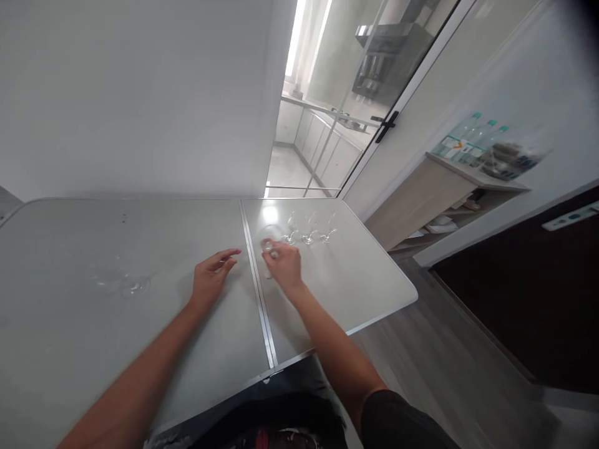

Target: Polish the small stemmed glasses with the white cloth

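My right hand (286, 265) is closed around part of a clear wine glass (267, 246) on the right half of the white table, just past the metal seam. Its transparent outline is faint, so its exact tilt is hard to make out. Several clear stemmed glasses (307, 237) stand in a row just right of that hand. My left hand (213, 274) hovers left of the seam, thumb and fingers apart, with nothing between them. Farther left, more clear glassware (135, 287) rests on the tabletop, its shapes blurred.
The white table (322, 293) has a metal seam (257, 284) across it and a rounded right corner. Behind are a wall and a glass door (337, 125). At right, a wooden cabinet (416, 199) carries plastic bottles (468, 143).
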### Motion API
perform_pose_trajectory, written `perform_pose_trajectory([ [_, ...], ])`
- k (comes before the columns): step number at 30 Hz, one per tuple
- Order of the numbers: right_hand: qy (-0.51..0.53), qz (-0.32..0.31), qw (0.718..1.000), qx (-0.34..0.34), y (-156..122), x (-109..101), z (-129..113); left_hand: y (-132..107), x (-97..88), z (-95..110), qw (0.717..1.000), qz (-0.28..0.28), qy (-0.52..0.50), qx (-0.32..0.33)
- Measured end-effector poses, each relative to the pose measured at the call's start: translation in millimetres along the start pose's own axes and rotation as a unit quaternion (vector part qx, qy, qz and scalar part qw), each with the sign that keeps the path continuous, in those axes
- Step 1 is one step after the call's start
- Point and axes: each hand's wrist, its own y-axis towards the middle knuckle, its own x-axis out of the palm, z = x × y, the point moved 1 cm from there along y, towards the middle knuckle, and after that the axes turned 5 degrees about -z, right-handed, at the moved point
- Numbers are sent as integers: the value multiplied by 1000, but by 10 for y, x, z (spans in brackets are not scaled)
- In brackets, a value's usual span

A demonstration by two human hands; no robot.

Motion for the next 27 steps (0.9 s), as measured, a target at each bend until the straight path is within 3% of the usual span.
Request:
perform_pose_trajectory([
  [5,43,-7,995,92,-163,-513,615,-19,12,-18,999,-40,10,0],
  [10,6,11,991,135,-155,-640,1056,-44,33,-47,998,-62,21,-16],
  [16,3,-4,989,148,23,-575,1148,-41,12,-13,998,-51,13,-22],
  [21,-9,-2,984,179,15,-535,1245,-53,7,22,993,-81,72,-44],
  [27,-37,-15,983,178,-14,-493,1269,-78,7,-21,993,-81,74,-45],
])
